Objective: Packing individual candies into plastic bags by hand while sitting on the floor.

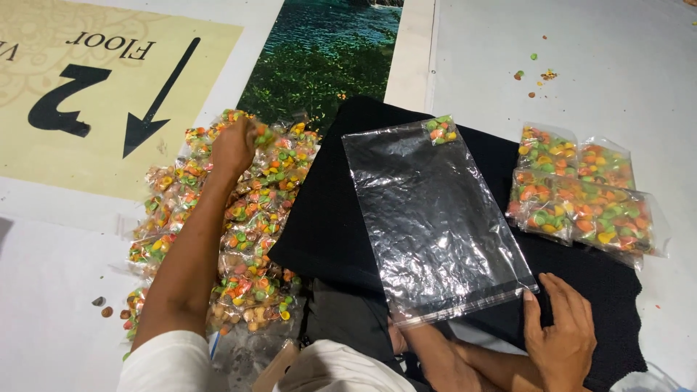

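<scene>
Head view: my left hand (234,147) closed on small candy packet (263,135) atop heaped packets (247,239). Right hand (560,330), fingers flat, pins clear bag (434,218) on black cloth (319,225). Filled packets (581,196) right; bare floor beyond.

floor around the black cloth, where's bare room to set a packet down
Bare grey floor beyond the right packets, bar a few crumbs. Bare cloth between the clear bag and the left pile. Crowded: that pile, under the left hand.

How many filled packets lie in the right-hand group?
About 4, though overlap may hide more: two packets behind, two in front, overlapping on the cloth's edge.
</scene>
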